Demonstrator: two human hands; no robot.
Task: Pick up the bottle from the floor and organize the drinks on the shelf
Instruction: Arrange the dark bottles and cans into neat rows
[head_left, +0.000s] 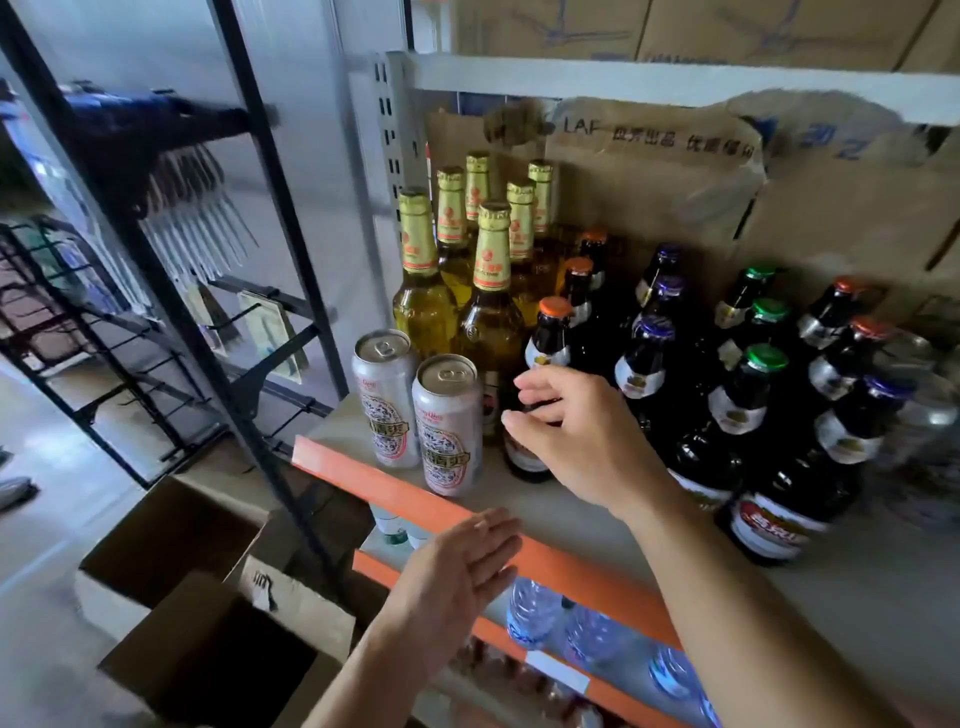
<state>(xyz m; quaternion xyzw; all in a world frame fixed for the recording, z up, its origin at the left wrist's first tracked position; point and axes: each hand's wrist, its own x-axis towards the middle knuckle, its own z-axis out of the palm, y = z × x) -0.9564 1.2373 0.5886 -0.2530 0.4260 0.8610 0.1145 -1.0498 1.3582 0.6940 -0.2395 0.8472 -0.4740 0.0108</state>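
On the shelf board (571, 514) stand several tall gold-capped beer bottles (491, 291), two silver cans (447, 421) at the front left, and rows of dark bottles (748, 395) with orange, purple and green caps. My right hand (582, 436) reaches over the front dark bottle with an orange cap (550, 332). Its thumb and fingers are spread loosely across the bottle's body and touch it. My left hand (462, 566) hovers flat, fingers straight, in front of the orange shelf edge (374, 478), holding nothing.
Cardboard boxes (675, 171) fill the back of the shelf behind the drinks. Water bottles (535, 613) lie on the lower shelf. Open cartons (208, 649) sit on the floor at lower left. A black wire rack (171, 249) stands to the left.
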